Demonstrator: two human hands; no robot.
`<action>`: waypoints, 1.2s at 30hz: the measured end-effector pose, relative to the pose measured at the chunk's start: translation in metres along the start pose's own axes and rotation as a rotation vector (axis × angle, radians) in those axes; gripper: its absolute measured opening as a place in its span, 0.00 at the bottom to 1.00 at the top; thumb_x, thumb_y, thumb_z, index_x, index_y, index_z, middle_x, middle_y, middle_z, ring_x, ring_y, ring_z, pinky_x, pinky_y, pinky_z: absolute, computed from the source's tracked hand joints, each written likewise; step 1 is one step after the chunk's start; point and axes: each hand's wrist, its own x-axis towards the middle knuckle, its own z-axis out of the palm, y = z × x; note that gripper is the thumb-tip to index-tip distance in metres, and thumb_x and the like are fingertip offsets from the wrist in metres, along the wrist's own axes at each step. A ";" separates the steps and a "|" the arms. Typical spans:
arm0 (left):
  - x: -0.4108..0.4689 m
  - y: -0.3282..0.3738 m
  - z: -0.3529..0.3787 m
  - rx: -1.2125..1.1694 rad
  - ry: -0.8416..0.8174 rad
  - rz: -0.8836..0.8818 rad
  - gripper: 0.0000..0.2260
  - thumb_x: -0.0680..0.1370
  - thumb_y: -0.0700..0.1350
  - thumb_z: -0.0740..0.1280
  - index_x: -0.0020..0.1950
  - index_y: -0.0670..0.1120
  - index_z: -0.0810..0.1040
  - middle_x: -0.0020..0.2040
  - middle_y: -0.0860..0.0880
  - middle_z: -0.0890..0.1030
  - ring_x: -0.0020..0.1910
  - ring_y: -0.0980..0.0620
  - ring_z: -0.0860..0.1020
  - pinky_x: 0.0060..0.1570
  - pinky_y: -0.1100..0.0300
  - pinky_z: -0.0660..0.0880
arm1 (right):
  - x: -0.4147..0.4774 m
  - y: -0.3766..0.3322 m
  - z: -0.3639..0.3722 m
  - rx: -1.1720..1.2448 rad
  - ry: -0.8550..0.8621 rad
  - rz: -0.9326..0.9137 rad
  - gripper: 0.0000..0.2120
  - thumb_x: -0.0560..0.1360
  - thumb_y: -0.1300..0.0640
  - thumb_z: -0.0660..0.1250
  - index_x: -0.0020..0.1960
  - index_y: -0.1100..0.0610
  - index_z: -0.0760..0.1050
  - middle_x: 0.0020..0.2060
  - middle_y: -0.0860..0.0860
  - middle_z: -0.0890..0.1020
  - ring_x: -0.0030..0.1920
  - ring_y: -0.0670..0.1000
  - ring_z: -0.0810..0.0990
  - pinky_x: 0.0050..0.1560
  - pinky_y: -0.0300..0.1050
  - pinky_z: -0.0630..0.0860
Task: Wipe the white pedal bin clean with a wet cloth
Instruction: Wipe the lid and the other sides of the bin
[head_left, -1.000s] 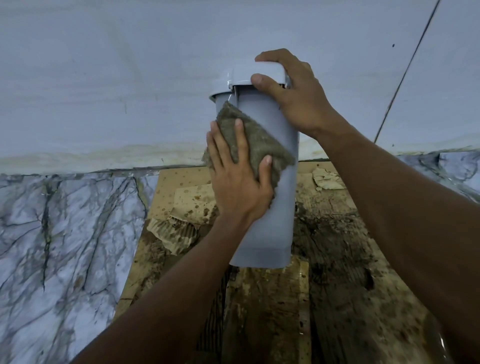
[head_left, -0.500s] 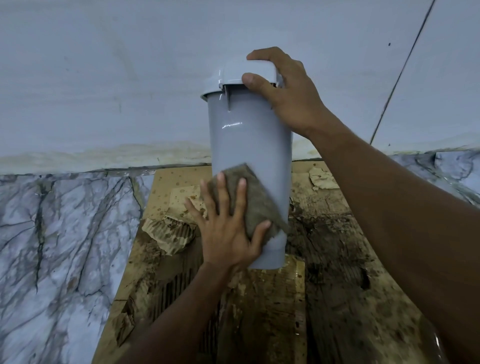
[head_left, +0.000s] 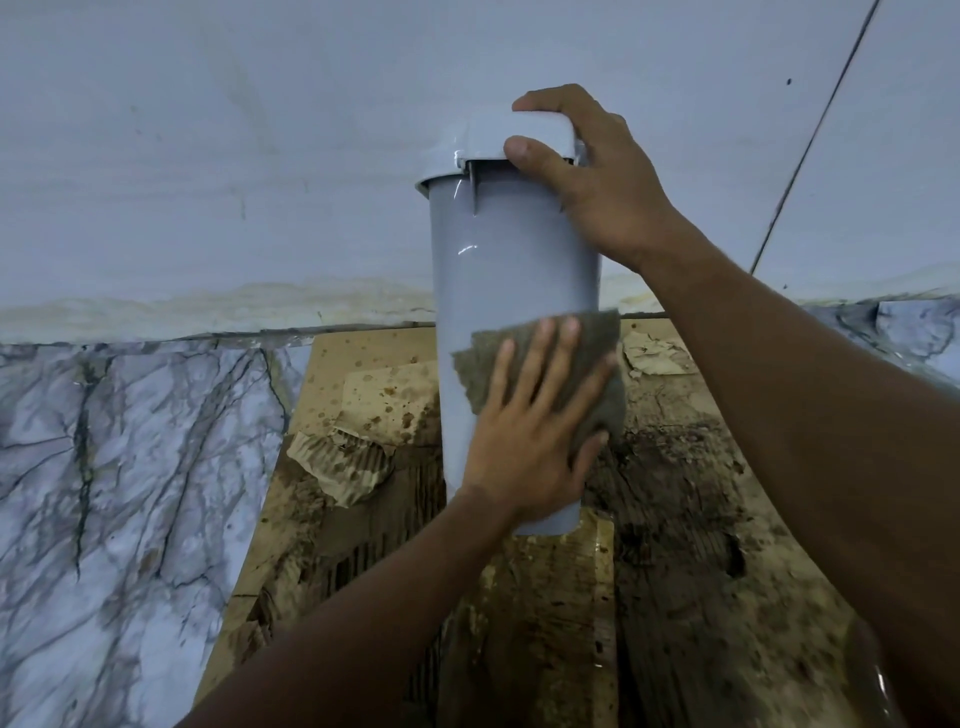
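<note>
The white pedal bin (head_left: 509, 260) is a tall, narrow cylinder held up off the floor, its domed end farthest from me and its flat end nearest. My right hand (head_left: 597, 192) grips the domed end, thumb across its front edge. My left hand (head_left: 524, 441) lies flat on the lower half of the bin's body, fingers spread, pressing a grey-brown wet cloth (head_left: 571, 364) against it. The cloth wraps toward the bin's right side. The upper body of the bin shines with a wet streak.
Below the bin lies a soggy, dirt-stained sheet of cardboard (head_left: 675, 571) with torn pieces peeling up at its left. A marble-patterned floor (head_left: 114, 493) spreads to the left. A pale wall (head_left: 208, 156) rises behind, stained along its base.
My left hand with the cloth went from the bin's upper body down to its lower part, then shifted right across it. My right hand kept its grip on the domed end.
</note>
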 end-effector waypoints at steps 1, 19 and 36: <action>-0.016 0.003 0.007 0.005 -0.020 0.044 0.33 0.83 0.62 0.59 0.84 0.50 0.55 0.84 0.40 0.46 0.83 0.40 0.44 0.79 0.40 0.38 | 0.000 0.001 0.000 0.002 -0.002 0.001 0.16 0.71 0.33 0.66 0.57 0.34 0.73 0.54 0.31 0.76 0.65 0.48 0.71 0.65 0.57 0.73; 0.040 -0.055 -0.021 -0.309 0.336 -0.338 0.32 0.83 0.54 0.63 0.82 0.43 0.58 0.83 0.38 0.54 0.83 0.38 0.49 0.79 0.38 0.52 | 0.001 0.001 0.004 -0.012 0.007 -0.054 0.19 0.71 0.33 0.65 0.58 0.39 0.74 0.58 0.35 0.78 0.64 0.46 0.73 0.68 0.57 0.69; -0.003 -0.017 -0.010 -0.567 0.352 -0.739 0.34 0.83 0.62 0.55 0.84 0.53 0.44 0.85 0.48 0.49 0.81 0.43 0.57 0.72 0.39 0.67 | -0.013 0.000 0.000 -0.049 0.000 -0.081 0.19 0.75 0.38 0.65 0.63 0.43 0.74 0.61 0.36 0.76 0.60 0.39 0.69 0.70 0.52 0.66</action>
